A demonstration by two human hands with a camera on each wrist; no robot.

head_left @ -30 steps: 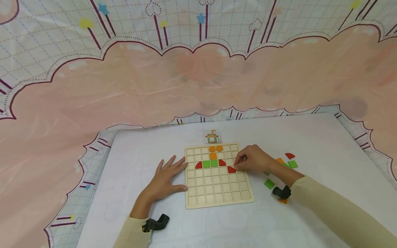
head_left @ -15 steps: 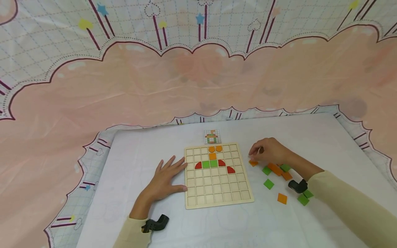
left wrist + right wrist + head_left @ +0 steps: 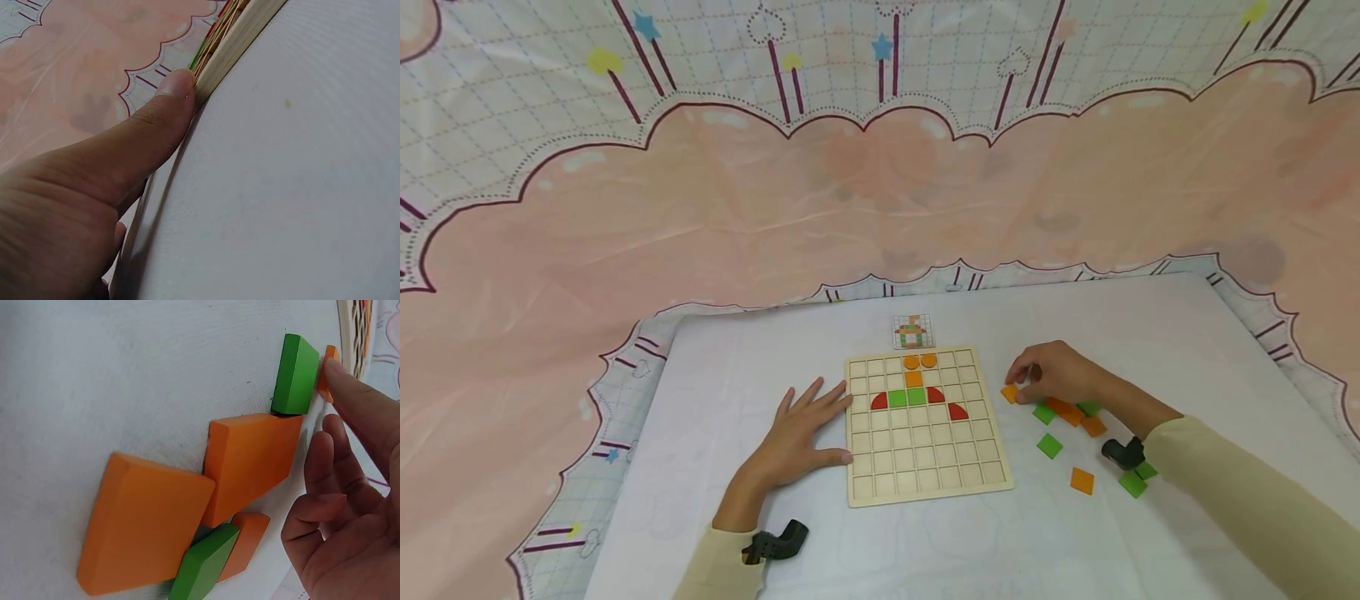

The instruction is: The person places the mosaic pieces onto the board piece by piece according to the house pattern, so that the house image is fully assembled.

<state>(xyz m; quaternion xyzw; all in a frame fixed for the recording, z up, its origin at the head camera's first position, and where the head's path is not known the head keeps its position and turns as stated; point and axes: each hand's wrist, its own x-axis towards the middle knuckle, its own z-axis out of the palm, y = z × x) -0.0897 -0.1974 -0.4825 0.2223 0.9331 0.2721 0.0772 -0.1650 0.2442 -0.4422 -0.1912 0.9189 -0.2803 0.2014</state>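
A light wooden grid board lies on the table. In its cells are two orange round tiles, an orange square, two green squares and red quarter-circle tiles. My left hand is spread flat at the board's left side; its thumb touches the wooden edge in the left wrist view. To the right of the board, my right hand pinches a small orange square tile between its fingertips. In the right wrist view the thumb presses this orange tile; the other fingers are curled back.
Loose green tiles and orange tiles lie right of the board, several partly under my right forearm. A small pattern card lies behind the board. White cloth covers the table; a patterned curtain hangs behind.
My right hand has left the red quarter-circle tile at the board and moved right to the orange square tile, which has since turned slightly. My left hand stays in place.
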